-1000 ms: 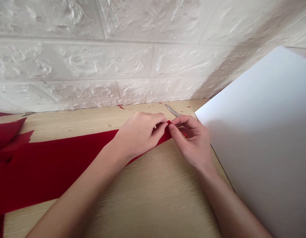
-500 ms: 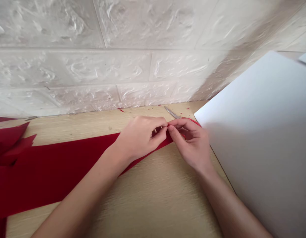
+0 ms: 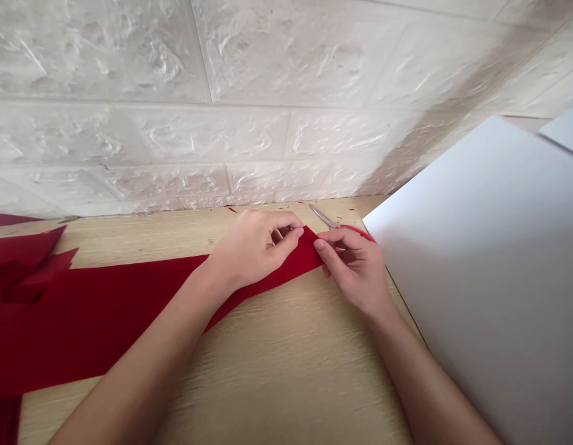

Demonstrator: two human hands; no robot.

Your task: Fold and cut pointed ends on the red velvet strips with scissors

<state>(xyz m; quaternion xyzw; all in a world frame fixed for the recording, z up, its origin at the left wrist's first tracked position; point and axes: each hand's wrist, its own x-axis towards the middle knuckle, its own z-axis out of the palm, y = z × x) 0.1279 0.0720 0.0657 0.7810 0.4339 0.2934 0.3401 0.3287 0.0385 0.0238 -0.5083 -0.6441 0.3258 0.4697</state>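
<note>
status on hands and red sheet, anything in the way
Left hand pinching red sheet near its tip; right hand holding scissors; white board beside right hand

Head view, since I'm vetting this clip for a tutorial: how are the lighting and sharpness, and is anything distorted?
Head view: the left hand, right hand and red sheet look sharp, with no obvious motion blur; soft grey shade covers much of the white board; a brownish diagonal shade crosses the textured wall; no hard glare shows; wide-angle distortion tilts the wall's joints.
</note>
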